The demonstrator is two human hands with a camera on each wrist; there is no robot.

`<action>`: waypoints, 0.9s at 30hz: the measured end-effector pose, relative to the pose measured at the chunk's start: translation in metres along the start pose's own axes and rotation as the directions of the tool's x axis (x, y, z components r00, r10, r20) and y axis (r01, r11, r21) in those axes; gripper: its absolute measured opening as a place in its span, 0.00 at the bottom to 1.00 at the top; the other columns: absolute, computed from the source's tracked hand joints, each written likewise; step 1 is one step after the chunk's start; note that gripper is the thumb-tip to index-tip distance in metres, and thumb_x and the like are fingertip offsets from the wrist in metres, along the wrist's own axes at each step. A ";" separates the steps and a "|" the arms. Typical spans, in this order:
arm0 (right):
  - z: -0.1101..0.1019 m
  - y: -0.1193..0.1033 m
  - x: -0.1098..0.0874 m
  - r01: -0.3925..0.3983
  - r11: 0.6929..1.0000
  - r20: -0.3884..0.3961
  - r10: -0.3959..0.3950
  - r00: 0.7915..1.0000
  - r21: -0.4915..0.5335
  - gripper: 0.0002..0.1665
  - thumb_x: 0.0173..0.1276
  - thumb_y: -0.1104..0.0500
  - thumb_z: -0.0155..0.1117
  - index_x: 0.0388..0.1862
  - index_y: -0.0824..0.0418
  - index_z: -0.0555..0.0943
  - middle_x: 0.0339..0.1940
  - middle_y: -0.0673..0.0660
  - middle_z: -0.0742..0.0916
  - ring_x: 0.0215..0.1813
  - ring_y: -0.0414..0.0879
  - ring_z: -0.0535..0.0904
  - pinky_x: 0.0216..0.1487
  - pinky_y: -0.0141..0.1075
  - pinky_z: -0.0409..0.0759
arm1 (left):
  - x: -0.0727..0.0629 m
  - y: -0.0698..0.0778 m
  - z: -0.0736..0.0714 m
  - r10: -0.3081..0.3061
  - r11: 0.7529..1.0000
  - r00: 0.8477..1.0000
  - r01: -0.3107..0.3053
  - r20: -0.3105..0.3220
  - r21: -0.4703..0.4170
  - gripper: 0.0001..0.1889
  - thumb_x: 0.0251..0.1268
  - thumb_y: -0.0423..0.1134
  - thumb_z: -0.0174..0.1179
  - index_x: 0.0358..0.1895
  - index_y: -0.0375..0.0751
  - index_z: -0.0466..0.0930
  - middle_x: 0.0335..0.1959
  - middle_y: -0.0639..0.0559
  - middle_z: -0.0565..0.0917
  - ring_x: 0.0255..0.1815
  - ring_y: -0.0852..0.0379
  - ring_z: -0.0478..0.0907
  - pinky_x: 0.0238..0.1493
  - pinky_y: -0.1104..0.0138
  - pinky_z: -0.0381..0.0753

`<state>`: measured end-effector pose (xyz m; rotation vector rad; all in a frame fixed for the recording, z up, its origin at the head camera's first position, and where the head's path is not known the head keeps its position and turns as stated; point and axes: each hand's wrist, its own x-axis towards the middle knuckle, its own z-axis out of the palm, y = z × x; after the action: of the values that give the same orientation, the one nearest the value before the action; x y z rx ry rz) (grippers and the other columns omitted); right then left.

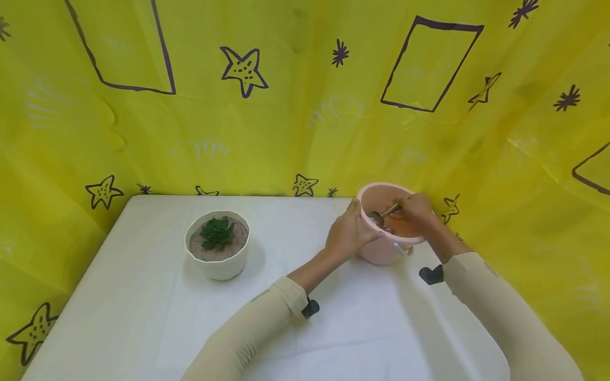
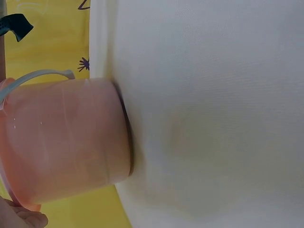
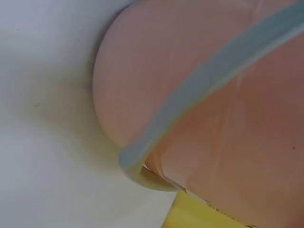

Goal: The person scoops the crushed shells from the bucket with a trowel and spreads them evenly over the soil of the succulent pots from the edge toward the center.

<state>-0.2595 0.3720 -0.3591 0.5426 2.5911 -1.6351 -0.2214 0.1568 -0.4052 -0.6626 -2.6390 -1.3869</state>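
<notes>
While the left hand (image 1: 347, 233) gripped the left rim of the pink bucket (image 1: 376, 252), its fingers clamped on the edge, the right hand (image 1: 415, 209) reached in over the right side with its fingers closed round the handle of a spoon (image 1: 391, 209). The bucket stood upright at the far right of the white bench (image 1: 128, 286), in front of the yellow curtain (image 1: 286, 127), and its bail (image 3: 199, 88) hung down against the outer wall.

Inside, the spoon slanted down to the left, its bowl low and close to some greyish fill (image 1: 388, 229) (mostly hidden by the near wall, so I could not tell how much there was, or whether the spoon carried any).

To the left on the bench, well apart from both hands, stood a white pot (image 1: 222, 269) with a small green plant (image 1: 217, 233) upright in grey-brown soil (image 1: 208, 253).

The step in hand looked, in my judgement, like scooping or stirring in the bucket. A clean next stroke seemed to call for a firm left hold on the rim, so the bucket would not tip, and for the spoon's bowl to come up level, clear of the wall.
</notes>
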 end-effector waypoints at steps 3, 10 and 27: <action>-0.003 0.000 0.002 0.045 0.999 0.079 -0.048 0.996 0.031 0.20 0.85 0.64 0.50 0.57 0.85 0.76 0.31 0.54 0.89 0.30 0.41 0.89 0.40 0.33 0.88 | 0.000 0.000 0.000 0.000 1.000 1.000 0.000 0.006 -0.004 0.55 0.59 0.53 0.79 0.84 0.36 0.56 0.82 0.45 0.64 0.75 0.47 0.71 0.68 0.61 0.76; -0.008 -0.002 0.006 0.132 0.991 0.181 -0.131 0.975 0.009 0.23 0.86 0.63 0.51 0.56 0.89 0.74 0.34 0.60 0.90 0.33 0.42 0.90 0.42 0.36 0.89 | 0.000 0.001 -0.001 -0.007 1.000 1.000 0.007 0.010 -0.005 0.55 0.60 0.53 0.79 0.84 0.38 0.57 0.81 0.46 0.65 0.73 0.47 0.74 0.67 0.61 0.77; -0.015 -0.003 0.016 0.295 0.954 0.410 -0.246 0.878 -0.059 0.22 0.86 0.63 0.52 0.57 0.85 0.77 0.48 0.74 0.89 0.47 0.59 0.91 0.51 0.45 0.87 | 0.001 -0.001 0.000 -0.009 1.000 1.000 0.009 0.015 0.000 0.55 0.60 0.54 0.79 0.84 0.37 0.57 0.81 0.45 0.65 0.72 0.47 0.75 0.65 0.61 0.80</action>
<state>-0.2731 0.3883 -0.3536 -0.1618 2.5064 -1.4492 -0.2221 0.1569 -0.4059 -0.6649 -2.6563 -1.3896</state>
